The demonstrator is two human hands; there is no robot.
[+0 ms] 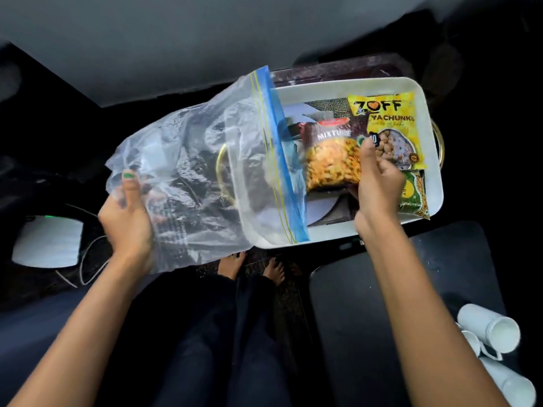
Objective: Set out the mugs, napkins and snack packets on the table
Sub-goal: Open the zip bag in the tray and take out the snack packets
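My left hand [129, 218] grips a large clear zip bag [205, 160] with a blue seal strip, held over the left end of a white tray [423, 92]. My right hand [379, 183] holds a brown "Mixture" snack packet [329, 154] above the tray, by its right edge. A yellow soya chunks packet [388, 127] lies in the tray's far right part. A green packet [414, 195] lies at the tray's near right corner, partly behind my right hand. White napkins or plates [320, 207] show under the packets. White mugs [493, 333] lie on their sides at the lower right.
A dark low table [396, 289] sits below the tray, to the right of my legs and bare feet [249, 265]. A white device with cables [47, 242] lies on the floor at left. A dark wooden surface [338, 69] is behind the tray.
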